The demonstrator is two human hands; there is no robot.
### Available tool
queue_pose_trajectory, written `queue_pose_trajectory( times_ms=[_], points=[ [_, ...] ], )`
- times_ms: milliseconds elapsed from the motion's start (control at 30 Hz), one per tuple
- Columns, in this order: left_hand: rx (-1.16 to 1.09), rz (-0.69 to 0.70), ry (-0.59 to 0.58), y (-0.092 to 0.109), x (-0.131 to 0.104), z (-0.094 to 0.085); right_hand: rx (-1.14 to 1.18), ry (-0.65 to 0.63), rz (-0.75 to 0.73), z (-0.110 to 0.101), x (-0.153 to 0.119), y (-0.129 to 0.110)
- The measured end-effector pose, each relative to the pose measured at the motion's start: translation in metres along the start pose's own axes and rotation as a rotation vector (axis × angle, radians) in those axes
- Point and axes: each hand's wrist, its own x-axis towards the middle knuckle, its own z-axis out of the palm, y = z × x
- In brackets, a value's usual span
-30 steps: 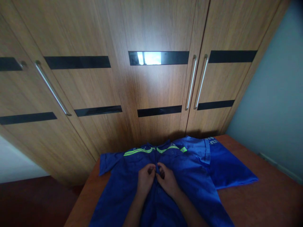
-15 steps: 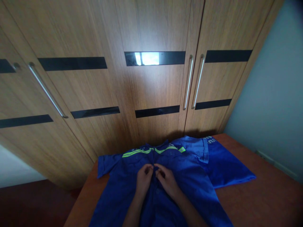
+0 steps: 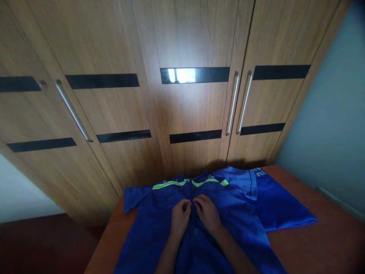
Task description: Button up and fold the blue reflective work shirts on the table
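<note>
A blue short-sleeved work shirt [image 3: 154, 232] lies front up, its collar toward the wardrobe and yellow-green reflective strips across the chest. Both hands meet at its front opening, just below the strips. My left hand [image 3: 181, 213] pinches the placket edge, thumb and fingertips together. Opposite it, close by, my right hand [image 3: 205, 211] pinches the other edge with curled fingers. The fingertips hide whatever small part of the placket lies between them. Below the hands a round button [image 3: 195, 231] shows on the placket.
A reddish-brown wooden table [image 3: 296, 251] carries the shirt. Folded bright blue cloth with pale lettering [image 3: 285, 205] lies at the right, partly under a sleeve. Behind the table stands a wooden wardrobe [image 3: 194, 106] with metal handles [image 3: 232, 102]. A pale wall [image 3: 325, 125] bounds the right side.
The view has shifted, so everything sits slightly farther right in the picture. Both hands stay at the shirt's front opening, with the right hand's fingers a little more curled over.
</note>
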Motion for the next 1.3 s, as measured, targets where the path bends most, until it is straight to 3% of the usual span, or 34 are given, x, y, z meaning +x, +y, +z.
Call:
queue_pose_trajectory(
  times_ms=[167, 300, 500, 767, 967, 1300],
  points=[
    [0.116, 0.054, 0.015, 0.002, -0.003, -0.006, -0.005, 0.029, 0.064, 0.000, -0.002, 0.005],
    [0.195, 0.062, 0.003, -0.002, -0.001, -0.006, -0.004, 0.045, 0.095, -0.001, -0.006, -0.005],
    [0.268, 0.030, -0.030, -0.006, -0.002, -0.003, -0.067, -0.058, 0.182, 0.003, -0.011, -0.025],
    [0.336, -0.025, 0.009, -0.002, 0.003, 0.002, -0.092, -0.117, 0.148, 0.009, -0.016, -0.017],
    [0.228, -0.053, 0.030, 0.000, 0.008, -0.001, 0.126, -0.064, 0.222, 0.013, -0.012, -0.006],
    [-0.080, -0.018, -0.006, 0.000, -0.003, -0.008, 0.401, -0.073, 0.208, 0.010, -0.005, 0.000]
  ],
)
